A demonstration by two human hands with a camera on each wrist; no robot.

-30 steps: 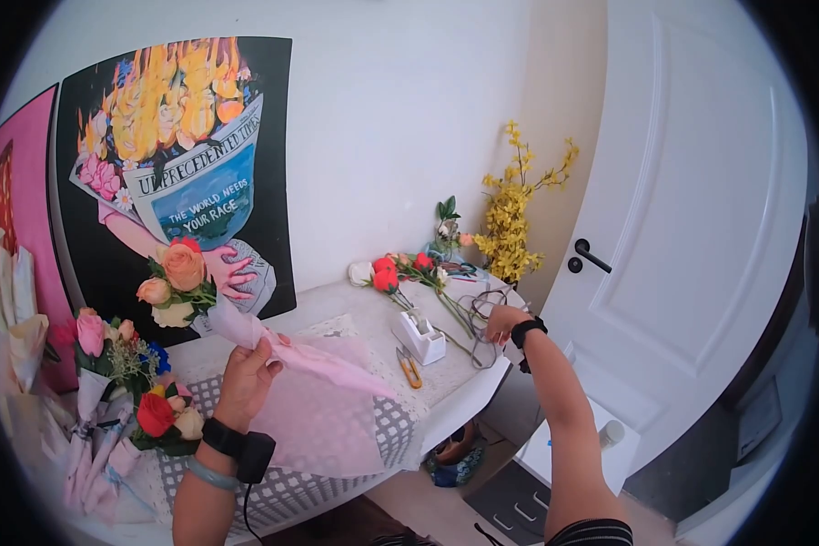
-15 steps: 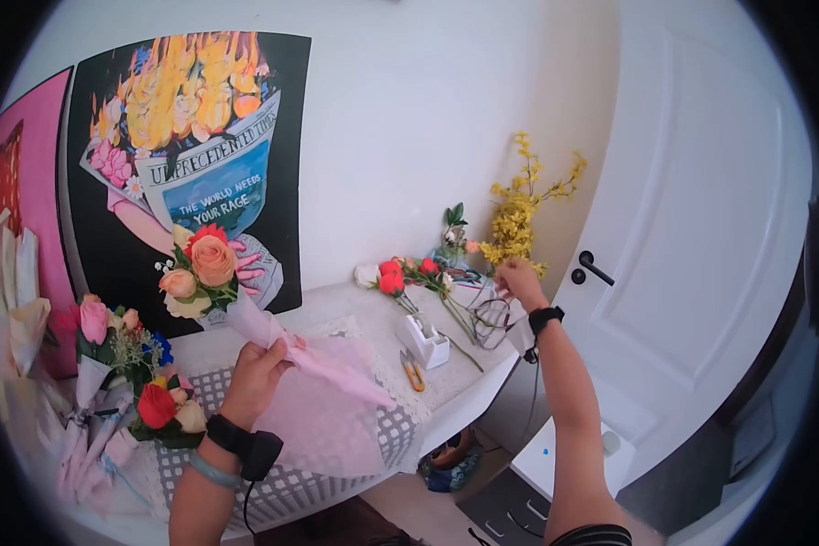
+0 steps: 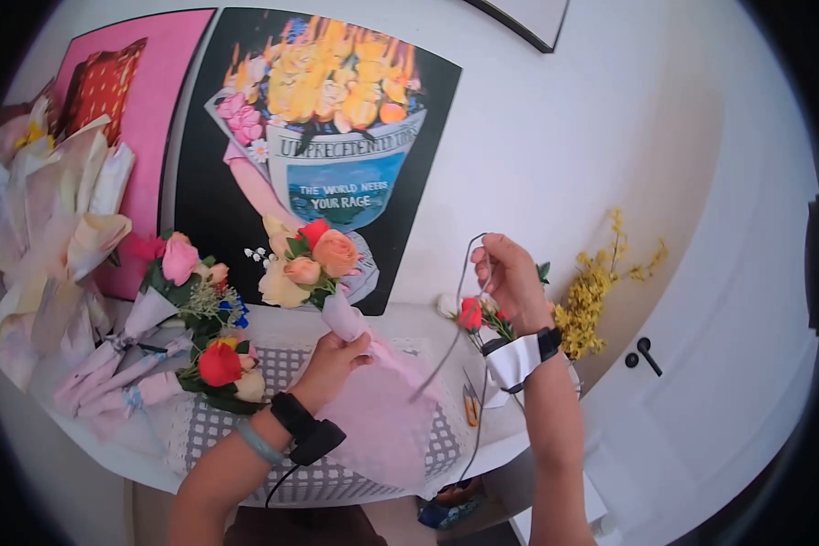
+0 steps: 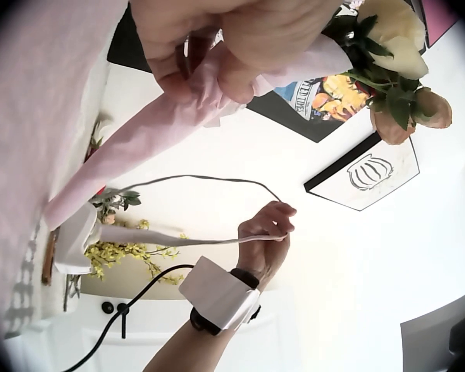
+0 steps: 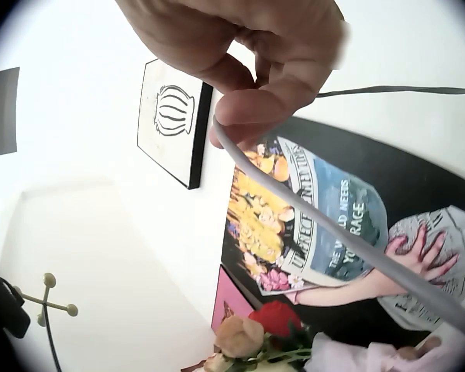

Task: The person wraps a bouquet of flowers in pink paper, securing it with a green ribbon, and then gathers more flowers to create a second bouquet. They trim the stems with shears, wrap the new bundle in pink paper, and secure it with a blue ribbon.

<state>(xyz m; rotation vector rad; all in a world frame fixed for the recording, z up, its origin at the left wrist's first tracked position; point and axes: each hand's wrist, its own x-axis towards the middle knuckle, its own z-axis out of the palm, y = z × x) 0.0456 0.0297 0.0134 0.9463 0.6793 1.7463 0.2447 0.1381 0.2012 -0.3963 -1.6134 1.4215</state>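
Note:
My left hand (image 3: 333, 364) grips the pink-wrapped stem of a small bouquet (image 3: 311, 264) of peach, cream and red roses. Its pink wrap (image 3: 387, 428) spreads down over the checkered cloth. Raised to the right, my right hand (image 3: 511, 282) pinches a thin grey ribbon (image 3: 453, 341), which hangs in a loop. In the left wrist view the ribbon (image 4: 178, 240) trails from the fingers of the right hand (image 4: 265, 239). The right wrist view shows the ribbon (image 5: 318, 217) held between thumb and fingers.
Wrapped bouquets (image 3: 218, 364) lie at the left of the table, beside tall pale wrapping (image 3: 55, 246). Behind the right hand are red roses (image 3: 470, 314), yellow blossoms (image 3: 587, 314) and orange-handled scissors (image 3: 471, 407). A flower painting (image 3: 337, 182) leans on the wall.
My right hand has lifted from the right end of the table and moved left with the grey ribbon. The left hand keeps hold of the bouquet. The head view has shifted left.

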